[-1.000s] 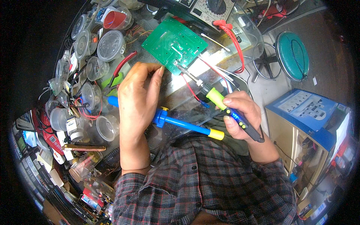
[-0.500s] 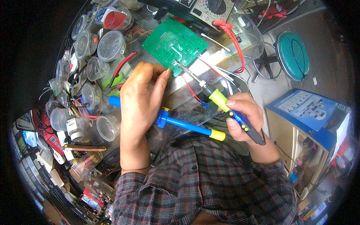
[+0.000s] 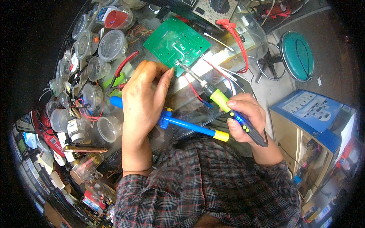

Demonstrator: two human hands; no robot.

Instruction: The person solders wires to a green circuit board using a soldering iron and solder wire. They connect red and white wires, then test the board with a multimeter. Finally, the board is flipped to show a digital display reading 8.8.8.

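Note:
My right hand [image 3: 245, 117] grips a green-and-black soldering iron [image 3: 219, 99] with a small lit display on its handle. The iron's tip rests at a shiny solder spot near the lower edge of a green circuit board [image 3: 173, 40]. At that same edge, my left hand [image 3: 143, 91] pinches the board between thumb and fingertips, just left of the tip; the curled fingers partly hide what lies between them. Beneath the left wrist passes a blue desoldering pump [image 3: 190, 126] with a yellow end. Red and white wires [image 3: 216, 68] run from the board's right side.
Red-handled cutters [image 3: 124, 65] lie left of the board, among several clear plastic tubs [image 3: 112, 45]. A cotton swab [image 3: 218, 41], red test leads [image 3: 239, 45] and a multimeter [image 3: 215, 8] are beyond it. To the right are a green round stool [image 3: 296, 56] and a blue-topped cabinet [image 3: 310, 114].
The soldering iron's handle and my right hand have shifted very slightly left and up. The tip stays at the same solder area, and my left hand keeps its pinch.

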